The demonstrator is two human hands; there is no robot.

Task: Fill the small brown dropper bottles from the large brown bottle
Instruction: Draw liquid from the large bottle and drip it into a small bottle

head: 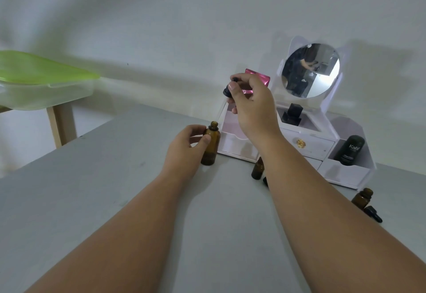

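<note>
Large brown bottle [211, 147]: upright, uncapped, on the grey table [103, 189]; your left hand [184, 152] grips its side. Your right hand [251, 106] pinches a black dropper cap [228, 88] above it. One small dropper bottle [257, 171] stands behind your right forearm, a second small bottle [362, 199] farther right.

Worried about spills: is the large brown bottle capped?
No, the large brown bottle has a bare neck; the right hand holds a black cap.

Uncapped large brown bottle [210, 145] upright on grey table [115, 177]; 2 small brown bottles [363, 197] standing rightward.
</note>
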